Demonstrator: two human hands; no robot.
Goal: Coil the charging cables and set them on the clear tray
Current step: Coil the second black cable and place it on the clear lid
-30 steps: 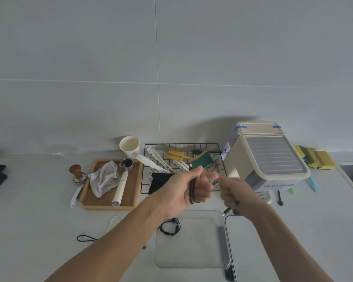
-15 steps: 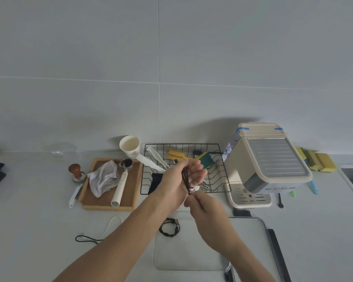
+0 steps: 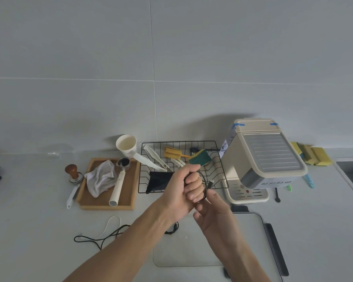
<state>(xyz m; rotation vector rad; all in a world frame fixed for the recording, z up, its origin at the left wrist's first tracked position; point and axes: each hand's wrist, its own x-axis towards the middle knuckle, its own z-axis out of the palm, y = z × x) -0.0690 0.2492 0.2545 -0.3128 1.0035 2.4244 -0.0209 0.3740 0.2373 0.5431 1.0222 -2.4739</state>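
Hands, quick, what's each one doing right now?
Left hand: closed in a fist around the coiled black charging cable.
Right hand: fingers at the coil's lower edge; grip cannot be told.

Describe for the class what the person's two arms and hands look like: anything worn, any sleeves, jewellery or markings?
Both forearms are bare as far as the frame shows: no sleeves come into view. The left hand and the right hand wear no gloves, and no rings, watch, bracelets or other markings can be seen on the wrists or fingers.
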